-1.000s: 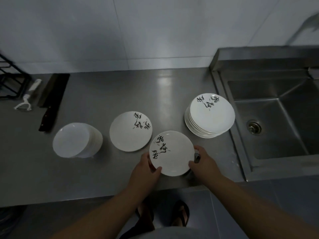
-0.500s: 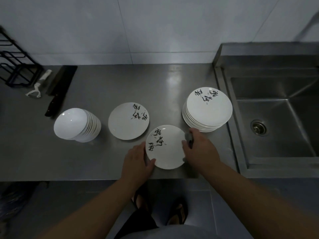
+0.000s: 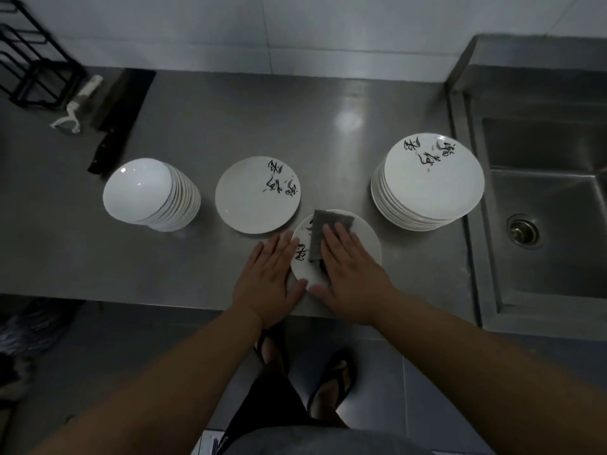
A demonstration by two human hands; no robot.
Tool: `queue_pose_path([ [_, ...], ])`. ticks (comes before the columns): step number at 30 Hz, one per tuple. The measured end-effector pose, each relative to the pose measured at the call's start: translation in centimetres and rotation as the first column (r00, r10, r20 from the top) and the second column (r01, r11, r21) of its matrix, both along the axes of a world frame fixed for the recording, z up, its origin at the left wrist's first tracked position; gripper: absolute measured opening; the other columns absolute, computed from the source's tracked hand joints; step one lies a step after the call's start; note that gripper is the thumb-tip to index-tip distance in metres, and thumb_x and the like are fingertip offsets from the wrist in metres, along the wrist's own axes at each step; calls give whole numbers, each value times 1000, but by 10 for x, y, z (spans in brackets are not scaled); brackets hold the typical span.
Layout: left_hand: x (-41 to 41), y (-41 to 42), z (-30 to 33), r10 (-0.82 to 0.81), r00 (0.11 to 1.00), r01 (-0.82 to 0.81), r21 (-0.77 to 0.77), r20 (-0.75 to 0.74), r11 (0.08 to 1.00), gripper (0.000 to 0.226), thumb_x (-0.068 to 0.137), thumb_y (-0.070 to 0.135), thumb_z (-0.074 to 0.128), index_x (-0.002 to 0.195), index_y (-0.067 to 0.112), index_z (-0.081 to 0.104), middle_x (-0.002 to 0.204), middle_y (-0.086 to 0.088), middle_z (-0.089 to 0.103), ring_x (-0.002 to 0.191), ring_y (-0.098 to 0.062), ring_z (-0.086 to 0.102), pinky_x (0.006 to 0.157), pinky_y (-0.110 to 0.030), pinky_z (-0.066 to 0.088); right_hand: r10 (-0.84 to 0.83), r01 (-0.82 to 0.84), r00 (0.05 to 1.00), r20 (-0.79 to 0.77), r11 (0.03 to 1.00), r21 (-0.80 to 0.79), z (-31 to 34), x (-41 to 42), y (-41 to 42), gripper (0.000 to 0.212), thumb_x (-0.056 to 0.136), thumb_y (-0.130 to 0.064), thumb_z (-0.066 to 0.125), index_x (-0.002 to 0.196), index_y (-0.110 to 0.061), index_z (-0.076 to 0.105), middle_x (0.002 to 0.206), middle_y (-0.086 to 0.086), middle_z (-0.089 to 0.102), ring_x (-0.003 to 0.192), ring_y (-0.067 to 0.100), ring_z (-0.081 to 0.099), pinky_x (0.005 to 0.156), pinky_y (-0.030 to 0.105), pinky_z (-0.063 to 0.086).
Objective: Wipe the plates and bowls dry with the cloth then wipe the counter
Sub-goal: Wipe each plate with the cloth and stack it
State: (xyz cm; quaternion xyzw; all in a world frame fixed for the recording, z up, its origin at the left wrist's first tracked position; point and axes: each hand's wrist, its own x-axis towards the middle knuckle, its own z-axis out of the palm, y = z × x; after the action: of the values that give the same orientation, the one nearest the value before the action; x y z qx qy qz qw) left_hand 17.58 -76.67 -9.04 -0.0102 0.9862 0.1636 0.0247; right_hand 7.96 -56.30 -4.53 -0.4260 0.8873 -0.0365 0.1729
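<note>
Head view, only camera. Right hand (image 3: 353,274) lies flat, fingers straight, pressing the grey cloth (image 3: 328,231) onto the plate (image 3: 368,239) at the front edge of the desk (image 3: 328,110). That grip is apart, not curled round the cloth, just pushing it down. Left hand (image 3: 267,274) is also flat with fingers straight, on the desk against the plate's left rim with the thumb touching the near rim, steadying it. Its grip is likewise apart, holding nothing.

Progress, judged from the layout:
- Plate under the cloth: being wiped, top face only. Can't tell if the underside is dry.
- Single plate (image 3: 258,194) just behind and to the left, lying alone: likely already done, the start of a dry pile. Not certain.
- Tall plate stack (image 3: 430,178) on the right, near the sink (image 3: 542,208): looks like the untouched supply, many pieces.
- Bowl stack (image 3: 147,193) on the left, leaning: no sign it has been started.
- Desk wipe: not yet done, it comes last.

So it's early, one or two plates in, with most of the plates, all the bowls and the desk left.

Wetness isn't readable in this dim light, so dry versus wet is inferred from position only.

Far left, clear of the work: a knife (image 3: 118,116), a white peeler (image 3: 77,108) and a black wire rack (image 3: 29,67).
</note>
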Motion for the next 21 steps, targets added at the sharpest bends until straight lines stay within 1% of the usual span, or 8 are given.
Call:
queue_pose_path([
  [5, -1, -1, -1, 0, 1000, 1, -25, 7, 1000, 82, 98, 62, 35, 164, 20, 11, 171, -2, 13, 158, -20, 6, 126, -51, 14, 60, -60, 997, 56, 998, 1, -11, 0, -5, 98, 94, -79, 17, 164, -14, -3, 171, 10, -14, 157, 28, -17, 129, 49, -1],
  [8, -1, -1, 0, 0, 1000, 0, -23, 5, 1000, 82, 98, 59, 38, 164, 18, 12, 171, -2, 14, 158, -22, 8, 125, -53, 16, 233, -234, 969, 82, 972, 2, -11, 15, 20, 99, 94, -82, 23, 165, -16, 4, 172, 8, -10, 158, 28, -13, 129, 46, -2],
  [10, -1, -2, 0, -2, 1000, 2, -22, 4, 1000, 82, 97, 58, 41, 164, 18, 13, 171, -1, 14, 158, -22, 9, 124, -54, 18, 277, -277, 960, 43, 961, 2, -7, 8, 36, 98, 93, -82, 23, 165, -16, 13, 172, 8, 0, 159, 29, -2, 129, 46, 3],
  [12, -1, -2, 1, -3, 1000, 3, -26, 0, 1000, 83, 96, 58, 41, 164, 19, 14, 171, -1, 15, 158, -23, 10, 125, -54, 17, 173, -173, 985, -1, 984, 38, -3, -12, 40, 98, 92, -81, 19, 164, -15, 13, 172, 11, 4, 159, 33, 4, 128, 48, 4],
  [14, -2, -2, 1, -5, 1000, 5, -29, 9, 1000, 83, 97, 60, 40, 164, 19, 12, 171, -1, 14, 158, -22, 9, 126, -52, 14, 10, -9, 1000, -11, 994, 110, 0, -29, 32, 99, 90, -80, 11, 165, -16, 1, 171, 10, -8, 159, 30, -8, 128, 47, -5],
  [16, -2, -2, 1, 5, 1000, -4, -31, 24, 1000, 84, 97, 62, 38, 164, 20, 11, 171, -2, 13, 158, -21, 7, 127, -50, 12, -31, 32, 999, -9, 993, 117, 0, -27, 20, 97, 91, -80, 12, 164, -18, -6, 170, 10, -17, 157, 30, -16, 128, 49, -7],
  [19, -2, -2, 0, 13, 1000, -12, -31, 25, 999, 84, 96, 62, 38, 164, 19, 12, 171, -3, 15, 158, -21, 9, 127, -50, 13, 126, -128, 990, 55, 991, 29, 0, 0, 27, 98, 93, -81, 25, 165, -18, 9, 171, 10, -5, 159, 32, -6, 128, 49, -3],
  [21, -2, -2, 1, 9, 1000, -8, -27, 20, 1000, 84, 96, 60, 40, 163, 18, 14, 171, -3, 16, 158, -23, 11, 126, -52, 15, 231, -233, 969, 89, 972, 13, 0, 9, 50, 97, 92, -84, 23, 164, -18, 21, 172, 6, 4, 159, 28, 1, 129, 45, -2],
])
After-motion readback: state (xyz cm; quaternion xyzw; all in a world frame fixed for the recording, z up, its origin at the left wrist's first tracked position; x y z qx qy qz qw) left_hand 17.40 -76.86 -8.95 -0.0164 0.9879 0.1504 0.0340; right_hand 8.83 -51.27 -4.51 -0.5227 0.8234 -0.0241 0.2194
